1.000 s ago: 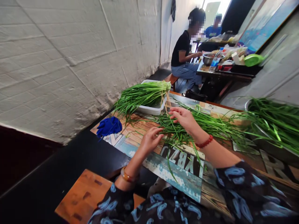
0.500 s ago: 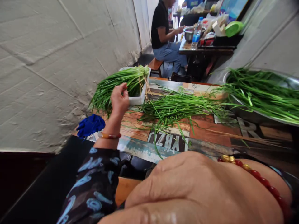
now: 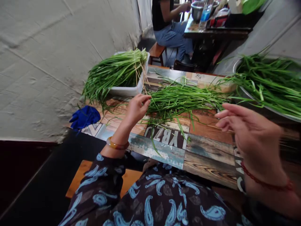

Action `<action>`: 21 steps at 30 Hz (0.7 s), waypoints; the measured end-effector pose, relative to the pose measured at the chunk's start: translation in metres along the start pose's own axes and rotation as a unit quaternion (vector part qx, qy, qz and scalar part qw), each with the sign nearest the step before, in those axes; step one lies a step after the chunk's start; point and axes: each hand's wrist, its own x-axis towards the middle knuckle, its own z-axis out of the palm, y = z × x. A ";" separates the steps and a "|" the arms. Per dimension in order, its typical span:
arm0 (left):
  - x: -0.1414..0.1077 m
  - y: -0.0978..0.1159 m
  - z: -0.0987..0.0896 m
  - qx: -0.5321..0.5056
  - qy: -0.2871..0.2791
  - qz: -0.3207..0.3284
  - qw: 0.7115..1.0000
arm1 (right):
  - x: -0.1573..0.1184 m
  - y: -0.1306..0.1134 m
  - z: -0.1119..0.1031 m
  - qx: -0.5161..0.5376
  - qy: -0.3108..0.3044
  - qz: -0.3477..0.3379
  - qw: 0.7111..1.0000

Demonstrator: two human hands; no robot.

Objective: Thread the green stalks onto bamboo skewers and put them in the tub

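Note:
A loose heap of long green garlic chives [image 3: 183, 99] lies across the middle of the table. My left hand [image 3: 137, 108], with an amber bangle at the wrist, is at the heap's left end, its fingers loosely bent and the thumb apart, with nothing visible in them. Over the table right of the heap hovers my right hand [image 3: 254, 133], a red cord on its wrist. Its fingers are stretched forward and slightly parted, and no object shows in them. Beyond my left hand, more chives [image 3: 115, 69] lie bundled in a white plastic bin [image 3: 128, 91], their leaves hanging over its left side.
A metal basin [image 3: 249, 95] heaped with chives stands at the right. Blue gloves [image 3: 85, 117] lie at the table's left corner. Thin sticks or straw strands [image 3: 141, 73] hang over the bin's edge. Beyond, a person [image 3: 169, 28] sits at another table [image 3: 191, 26]. The wall borders the left.
My left hand has moved right and toward me, from the bin to the heap. My right hand has gone from close before the camera to above the table's right side. The view has tilted down.

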 end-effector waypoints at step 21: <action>-0.006 0.078 0.015 -0.369 -0.033 -0.104 0.923 | 0.040 0.067 -0.020 0.148 -0.005 0.156 0.977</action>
